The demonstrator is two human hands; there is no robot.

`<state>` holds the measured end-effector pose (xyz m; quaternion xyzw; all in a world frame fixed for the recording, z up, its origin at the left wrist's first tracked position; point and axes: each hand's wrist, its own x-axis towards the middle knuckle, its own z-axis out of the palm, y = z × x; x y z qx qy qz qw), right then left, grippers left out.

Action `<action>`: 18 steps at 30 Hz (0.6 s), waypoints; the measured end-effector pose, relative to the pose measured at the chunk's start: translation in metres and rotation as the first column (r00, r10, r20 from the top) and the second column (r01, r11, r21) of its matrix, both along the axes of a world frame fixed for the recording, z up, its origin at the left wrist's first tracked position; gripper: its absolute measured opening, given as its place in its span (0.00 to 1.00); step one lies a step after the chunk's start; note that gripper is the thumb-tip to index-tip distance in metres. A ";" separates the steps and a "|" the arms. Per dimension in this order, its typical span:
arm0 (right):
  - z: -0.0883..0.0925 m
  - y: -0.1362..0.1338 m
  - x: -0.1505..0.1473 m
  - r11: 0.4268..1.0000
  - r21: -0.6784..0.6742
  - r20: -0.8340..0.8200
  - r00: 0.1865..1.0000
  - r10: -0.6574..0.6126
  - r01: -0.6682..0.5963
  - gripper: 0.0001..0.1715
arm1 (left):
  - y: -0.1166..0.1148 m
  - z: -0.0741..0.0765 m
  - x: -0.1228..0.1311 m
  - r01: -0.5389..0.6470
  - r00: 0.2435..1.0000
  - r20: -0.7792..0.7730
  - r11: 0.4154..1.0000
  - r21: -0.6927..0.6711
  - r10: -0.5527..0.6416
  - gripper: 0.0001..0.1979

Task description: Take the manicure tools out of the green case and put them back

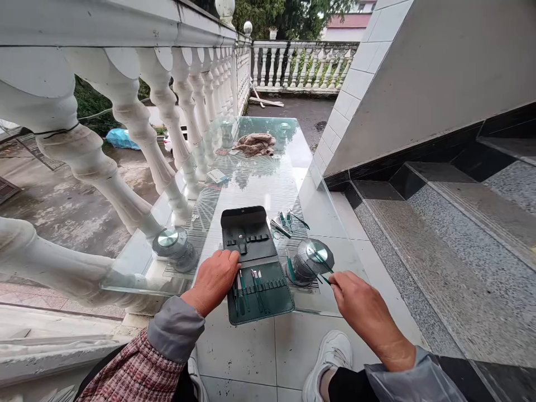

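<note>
An open dark green case (pixel 281 301) lies on the glass table (pixel 335 223), with several slim tools (pixel 257 285) in its lower row of loops. My left hand (pixel 218 279) rests at the left edge of the case, its fingers pressed together on that edge. Over the table's near right part, my right hand (pixel 360 304) pinches green tweezers (pixel 321 259), whose tips point up and left above a round glass table support (pixel 310 248). Beyond the case's right side lie clippers (pixel 285 220) and other small tools. A green tool (pixel 290 268) is just right of the case.
Farther along the table are a crumpled brown cloth (pixel 254 145) and a small card (pixel 216 176). Another round support (pixel 175 245) stands at the left. A white balustrade (pixel 167 123) borders the left side; stone stairs (pixel 452 234) rise on the right.
</note>
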<state>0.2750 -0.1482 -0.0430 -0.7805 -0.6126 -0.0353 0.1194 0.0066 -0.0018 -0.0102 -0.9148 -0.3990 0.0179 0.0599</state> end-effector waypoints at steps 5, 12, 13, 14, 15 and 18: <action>-0.002 -0.014 0.004 1.000 0.005 0.017 1.000 0.019 -0.019 0.12 | 0.000 -0.001 0.000 -0.004 1.000 -0.001 1.000 0.016 0.004 0.08; -0.001 -0.027 -0.007 0.994 0.064 0.003 0.997 0.083 -0.083 0.11 | 0.000 -0.001 0.001 0.005 1.000 -0.001 1.000 0.020 -0.005 0.08; 0.000 -0.028 -0.010 0.993 0.070 0.009 0.995 0.098 -0.099 0.12 | 0.000 -0.001 0.001 0.009 1.000 -0.002 1.000 0.022 -0.009 0.08; 0.001 -0.029 -0.013 0.991 0.070 0.014 0.994 0.112 -0.113 0.13 | 0.000 -0.001 0.002 0.015 1.000 -0.005 1.000 0.026 -0.014 0.08; 0.003 -0.030 -0.014 0.990 0.064 0.018 0.992 0.122 -0.123 0.14 | 0.000 -0.001 0.002 0.019 1.000 -0.009 0.999 0.031 -0.018 0.09; 0.005 -0.032 -0.018 0.991 0.025 0.036 0.991 0.128 -0.129 0.17 | 0.000 -0.001 0.003 0.023 0.999 -0.025 0.999 0.044 -0.021 0.09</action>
